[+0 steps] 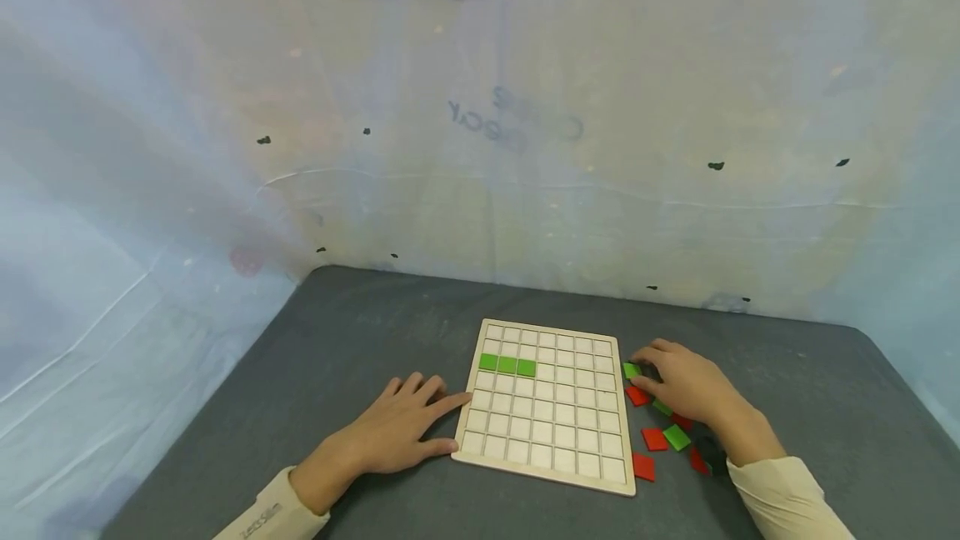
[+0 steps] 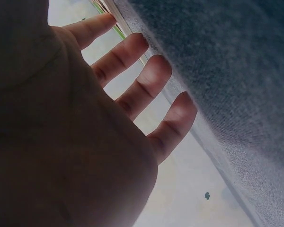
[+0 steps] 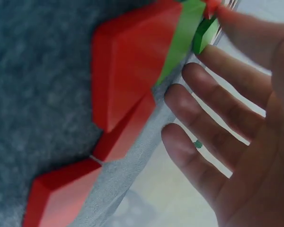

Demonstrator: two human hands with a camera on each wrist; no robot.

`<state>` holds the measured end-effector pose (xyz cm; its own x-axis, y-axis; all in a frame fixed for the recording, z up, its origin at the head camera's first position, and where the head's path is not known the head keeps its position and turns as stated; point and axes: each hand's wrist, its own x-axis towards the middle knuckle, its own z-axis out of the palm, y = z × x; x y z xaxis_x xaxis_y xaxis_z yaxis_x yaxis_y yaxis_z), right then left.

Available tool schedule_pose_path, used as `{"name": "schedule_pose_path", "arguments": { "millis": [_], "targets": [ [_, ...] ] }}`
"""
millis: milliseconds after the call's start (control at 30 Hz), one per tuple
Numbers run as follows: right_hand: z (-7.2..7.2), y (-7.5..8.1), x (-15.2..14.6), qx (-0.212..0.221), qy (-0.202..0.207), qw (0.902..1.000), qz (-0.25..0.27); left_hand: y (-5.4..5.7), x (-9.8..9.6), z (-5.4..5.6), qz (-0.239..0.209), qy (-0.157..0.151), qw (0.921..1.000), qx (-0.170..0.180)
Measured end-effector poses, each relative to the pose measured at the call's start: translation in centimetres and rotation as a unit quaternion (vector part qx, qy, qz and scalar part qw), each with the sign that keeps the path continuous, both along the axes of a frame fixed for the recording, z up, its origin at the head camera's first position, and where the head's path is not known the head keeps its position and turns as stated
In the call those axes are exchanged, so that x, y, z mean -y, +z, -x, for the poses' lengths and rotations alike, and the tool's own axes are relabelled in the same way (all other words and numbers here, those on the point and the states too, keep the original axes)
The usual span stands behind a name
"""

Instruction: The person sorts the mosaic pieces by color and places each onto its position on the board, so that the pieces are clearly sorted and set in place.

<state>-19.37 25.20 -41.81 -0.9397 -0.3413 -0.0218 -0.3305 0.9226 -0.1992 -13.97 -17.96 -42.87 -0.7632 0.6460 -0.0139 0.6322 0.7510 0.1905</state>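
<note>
A pale wooden grid board (image 1: 544, 408) lies on the dark table, with three green square tiles (image 1: 507, 365) side by side in one row at its left. My left hand (image 1: 397, 427) rests at the board's left edge, index finger and thumb touching it, fingers spread. To the right of the board, my right hand (image 1: 682, 382) is over a scatter of red and green tiles. Its thumb and index finger are on either side of a green tile (image 3: 206, 35); a firm pinch is not visible. The other fingers (image 3: 180, 101) extend loosely.
Loose red tiles (image 1: 643, 467) and green tiles (image 1: 677, 437) lie along the board's right side. A dark object (image 1: 711, 452) sits under the right wrist, partly hidden. The grey tabletop (image 1: 375, 315) ends at a pale hanging sheet (image 1: 600, 232) behind.
</note>
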Motion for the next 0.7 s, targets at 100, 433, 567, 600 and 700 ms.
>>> {"name": "schedule_pose_path", "arguments": {
  "millis": [100, 433, 567, 600, 700],
  "targets": [
    [-0.1, 0.1, -0.1, -0.001, 0.000, 1.0000, -0.004, 0.1, -0.1, 0.0, 0.002, 0.002, 1.0000, 0.004],
    [0.2, 0.2, -1.1, -0.003, 0.025, 0.9997, 0.002, 0.6, -0.2, -0.1, -0.001, 0.005, 0.9998, 0.017],
    [0.3, -0.1, -1.3, -0.024, 0.041, 0.9987, 0.018, 0.6, -0.2, -0.1, 0.000, 0.005, 0.9998, 0.017],
    [0.4, -0.2, -1.4, -0.028, 0.043, 0.9984, 0.022, 0.6, -0.1, -0.1, -0.001, 0.003, 0.9999, 0.015],
    [0.4, -0.5, -1.4, -0.035, 0.042, 0.9980, 0.032, 0.4, -0.1, -0.1, -0.004, -0.004, 1.0000, 0.002]
  ]
}}
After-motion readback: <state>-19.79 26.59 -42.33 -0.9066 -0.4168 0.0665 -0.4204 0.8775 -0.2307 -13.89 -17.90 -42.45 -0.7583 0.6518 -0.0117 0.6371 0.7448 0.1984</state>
